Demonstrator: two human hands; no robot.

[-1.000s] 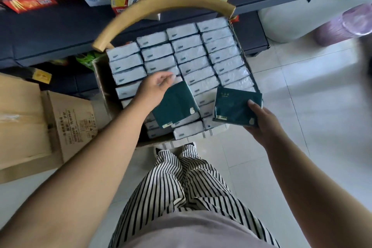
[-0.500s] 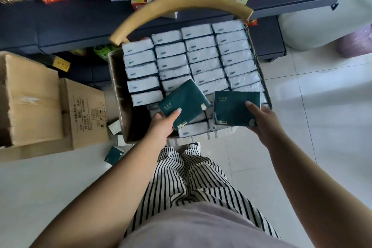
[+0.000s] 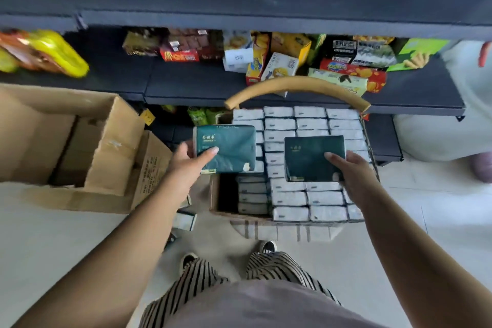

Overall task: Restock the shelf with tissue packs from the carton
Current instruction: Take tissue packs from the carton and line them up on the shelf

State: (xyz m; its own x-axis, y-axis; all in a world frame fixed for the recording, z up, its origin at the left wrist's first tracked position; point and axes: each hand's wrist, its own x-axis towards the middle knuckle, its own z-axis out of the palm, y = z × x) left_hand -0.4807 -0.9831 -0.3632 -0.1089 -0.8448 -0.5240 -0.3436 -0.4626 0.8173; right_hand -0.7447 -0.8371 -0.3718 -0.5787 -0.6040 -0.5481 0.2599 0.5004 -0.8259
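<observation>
Ahead, at twelve o'clock, dark shelf (image 3: 202, 82) carrying snack boxes (image 3: 277, 61); below it, carton (image 3: 215, 194) packed with white-ended packs (image 3: 290, 198). Above carton, left hand (image 3: 186, 165) gripping one green pack (image 3: 229, 148), right hand (image 3: 351, 173) gripping another (image 3: 310, 157).

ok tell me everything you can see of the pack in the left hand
The pack is a flat, soft-looking rectangle in glossy dark green wrap, with pale lettering at its upper left and a small light mark near its lower right corner. The left hand grips its left edge, thumb on top, holding it roughly level above the carton.
</observation>
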